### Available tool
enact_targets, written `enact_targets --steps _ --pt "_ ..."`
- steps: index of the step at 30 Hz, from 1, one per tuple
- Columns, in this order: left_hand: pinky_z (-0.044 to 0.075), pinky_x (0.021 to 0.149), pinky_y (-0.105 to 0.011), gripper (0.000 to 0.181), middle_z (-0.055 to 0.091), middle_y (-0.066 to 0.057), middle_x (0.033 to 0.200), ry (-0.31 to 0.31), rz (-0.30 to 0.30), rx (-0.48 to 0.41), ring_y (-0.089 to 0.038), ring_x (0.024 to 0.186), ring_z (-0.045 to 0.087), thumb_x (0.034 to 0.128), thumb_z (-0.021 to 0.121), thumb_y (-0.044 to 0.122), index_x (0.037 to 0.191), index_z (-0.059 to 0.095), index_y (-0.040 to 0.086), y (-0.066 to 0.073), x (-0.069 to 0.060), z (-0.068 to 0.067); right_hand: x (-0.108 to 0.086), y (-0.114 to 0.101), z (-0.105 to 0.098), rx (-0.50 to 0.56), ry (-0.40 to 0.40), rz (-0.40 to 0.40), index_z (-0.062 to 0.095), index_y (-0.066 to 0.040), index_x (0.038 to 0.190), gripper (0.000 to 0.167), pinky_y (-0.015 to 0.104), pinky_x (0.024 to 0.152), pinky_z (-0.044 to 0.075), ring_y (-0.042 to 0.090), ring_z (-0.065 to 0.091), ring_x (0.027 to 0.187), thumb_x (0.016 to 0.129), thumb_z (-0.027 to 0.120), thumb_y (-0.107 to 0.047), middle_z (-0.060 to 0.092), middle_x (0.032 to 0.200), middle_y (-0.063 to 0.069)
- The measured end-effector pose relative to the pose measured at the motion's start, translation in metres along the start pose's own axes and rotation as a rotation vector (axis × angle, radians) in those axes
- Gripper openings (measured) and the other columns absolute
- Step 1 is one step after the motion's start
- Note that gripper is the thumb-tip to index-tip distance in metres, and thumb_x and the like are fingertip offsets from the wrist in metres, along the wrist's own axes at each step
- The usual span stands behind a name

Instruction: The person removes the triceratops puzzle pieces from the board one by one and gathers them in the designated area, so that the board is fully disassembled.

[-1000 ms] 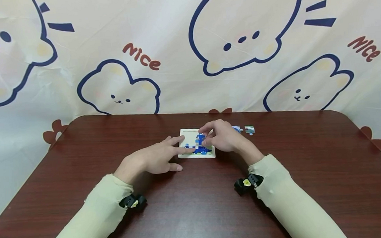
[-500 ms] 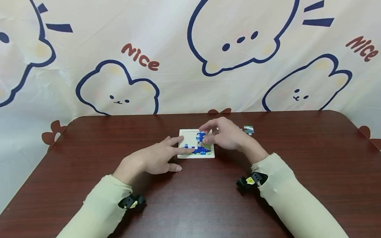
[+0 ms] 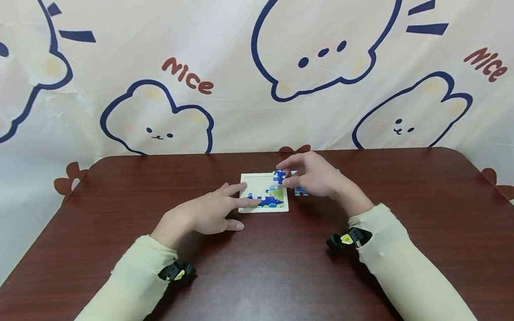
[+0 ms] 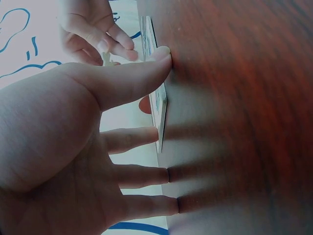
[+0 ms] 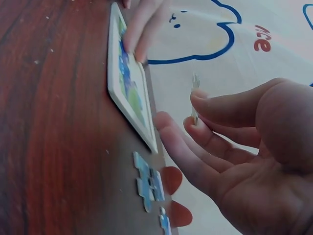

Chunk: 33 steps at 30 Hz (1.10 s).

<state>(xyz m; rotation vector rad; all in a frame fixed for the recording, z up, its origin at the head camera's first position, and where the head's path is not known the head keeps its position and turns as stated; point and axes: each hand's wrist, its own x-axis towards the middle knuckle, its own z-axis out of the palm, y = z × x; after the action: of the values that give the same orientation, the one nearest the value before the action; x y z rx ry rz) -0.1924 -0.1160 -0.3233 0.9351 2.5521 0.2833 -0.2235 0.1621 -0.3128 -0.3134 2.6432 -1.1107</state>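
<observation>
Left hand (image 3: 209, 212): fingers straight, spread at the left side of the white tray (image 3: 256, 183) | right hand (image 3: 315, 176): pinches a blue puzzle piece (image 3: 279, 177), raised by the tray's far right corner | tray: flat on the table (image 3: 265, 274), joined pieces (image 3: 272, 201) along its near side | loose pieces (image 3: 301, 191): just right of it

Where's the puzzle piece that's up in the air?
In the head view, the blue puzzle piece is pinched in the right hand, seen over the far right corner of the white puzzle tray.
</observation>
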Motion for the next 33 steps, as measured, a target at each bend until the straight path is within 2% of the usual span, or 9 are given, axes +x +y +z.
enact_targets --steps 4,12,20,26,33 --pt "0.031 0.125 -0.069 0.064 0.021 -0.017 0.178 0.001 0.005 0.004 -0.057 0.160 0.020 0.1038 0.069 0.030 0.162 0.045 0.036 0.001 0.001 0.000 -0.003 0.002 -0.008 0.004 0.022 0.007 0.070 -0.020 0.138 0.039 0.051 0.105 0.057 0.033 0.063 0.129 0.100 0.075 -0.020 0.062 0.140 0.007" --pt "0.031 0.126 -0.068 0.063 0.020 -0.018 0.178 0.002 0.004 0.008 -0.057 0.160 0.020 0.1037 0.069 0.029 0.162 0.045 0.035 0.002 0.002 0.000 -0.011 0.018 -0.020 -0.008 0.047 -0.005 0.068 -0.017 0.139 0.039 0.038 0.093 0.059 0.031 0.065 0.115 0.101 0.073 -0.015 0.067 0.132 0.012" --pt "0.031 0.126 -0.068 0.064 0.021 -0.018 0.178 0.009 0.001 0.012 -0.056 0.161 0.019 0.1033 0.070 0.028 0.162 0.046 0.035 0.002 0.002 0.000 -0.019 0.035 -0.029 -0.033 0.069 0.031 0.065 -0.016 0.143 0.042 0.045 0.101 0.058 0.033 0.061 0.120 0.102 0.071 -0.014 0.065 0.138 0.014" --pt "0.031 0.126 -0.068 0.063 0.021 -0.017 0.178 0.006 0.000 0.007 -0.056 0.161 0.019 0.1038 0.070 0.027 0.162 0.045 0.035 0.001 0.001 0.000 -0.025 0.046 -0.034 -0.068 0.068 0.046 0.067 -0.017 0.141 0.041 0.038 0.092 0.056 0.033 0.059 0.117 0.100 0.073 -0.015 0.066 0.130 0.015" --pt "0.031 0.126 -0.068 0.063 0.020 -0.018 0.178 0.004 -0.002 -0.001 -0.056 0.161 0.019 0.1037 0.070 0.027 0.162 0.046 0.035 0.001 -0.001 0.000 -0.029 0.058 -0.038 -0.090 0.044 0.040 0.068 -0.012 0.140 0.041 0.035 0.089 0.055 0.033 0.061 0.113 0.099 0.075 -0.014 0.065 0.125 0.016"
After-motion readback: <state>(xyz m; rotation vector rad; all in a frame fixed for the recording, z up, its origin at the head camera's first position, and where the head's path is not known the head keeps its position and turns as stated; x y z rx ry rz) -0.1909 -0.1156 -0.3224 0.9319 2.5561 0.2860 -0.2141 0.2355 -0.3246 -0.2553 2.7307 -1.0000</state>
